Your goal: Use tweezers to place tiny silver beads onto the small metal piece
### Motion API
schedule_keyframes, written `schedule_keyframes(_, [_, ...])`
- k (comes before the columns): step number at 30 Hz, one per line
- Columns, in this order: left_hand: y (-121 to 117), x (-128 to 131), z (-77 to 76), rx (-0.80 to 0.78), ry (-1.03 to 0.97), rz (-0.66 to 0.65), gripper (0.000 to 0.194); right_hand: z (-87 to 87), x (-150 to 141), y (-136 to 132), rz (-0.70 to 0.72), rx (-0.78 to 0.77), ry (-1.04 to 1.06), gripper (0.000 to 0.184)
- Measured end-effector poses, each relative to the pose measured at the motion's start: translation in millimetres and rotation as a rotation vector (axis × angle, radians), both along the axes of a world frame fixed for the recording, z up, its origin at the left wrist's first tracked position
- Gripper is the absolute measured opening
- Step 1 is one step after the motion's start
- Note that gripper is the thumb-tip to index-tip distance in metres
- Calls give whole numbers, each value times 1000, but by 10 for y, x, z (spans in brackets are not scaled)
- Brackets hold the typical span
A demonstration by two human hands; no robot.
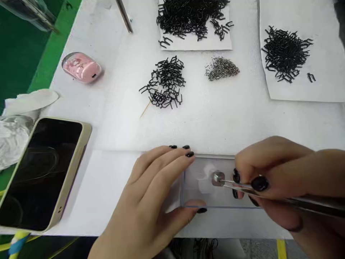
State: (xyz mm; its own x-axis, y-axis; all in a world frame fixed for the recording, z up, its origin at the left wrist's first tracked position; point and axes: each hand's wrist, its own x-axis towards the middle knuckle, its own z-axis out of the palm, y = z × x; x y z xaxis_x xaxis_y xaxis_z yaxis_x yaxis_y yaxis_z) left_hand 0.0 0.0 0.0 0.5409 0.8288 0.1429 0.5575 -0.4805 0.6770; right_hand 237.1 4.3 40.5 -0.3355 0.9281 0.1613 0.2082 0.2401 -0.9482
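The left hand (153, 194), thumb and fingers apart, holds the clear flat plastic box (195, 197) at nine o'clock, likely keeping it still. From three o'clock, the right hand (280, 172) pinches thin silver metal tweezers (244, 187), probably for tiny reaching, tips at the small shiny silver square (217, 177) mid-box.

The white tabletop (115, 108) is brightly lit, green flooring (16, 64) is seen beyond its left edge, and speckled grey flooring (260, 248) and a yellow strip (281, 249) are glimpsed below.

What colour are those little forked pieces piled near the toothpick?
The forked pieces are black, best seen in the head view.
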Motion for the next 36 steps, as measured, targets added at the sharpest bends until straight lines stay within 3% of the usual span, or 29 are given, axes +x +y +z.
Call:
schedule_keyframes(10, [-3,16,-2,11,27,3,52,33,-21,-27,-32,9,15,17])
schedule_keyframes(15, [-7,20,-13,3,40,14,55,44,5,-17,33,-27,25,20])
schedule_keyframes(19, [-27,-3,-6,25,36,18,53,41,-14,-20,-34,10,-58,13])
schedule_keyframes(24, [-24,-8,6,30,37,14,53,58,-66,-9,-29,42,-46,30])
schedule_keyframes(30, [-4,10,-3,50,15,6,52,68,-130,32,-72,22,44,5])
schedule_keyframes(36, [9,21,-6,41,16,2,50,-34,-41,8,4,-106,112,6])
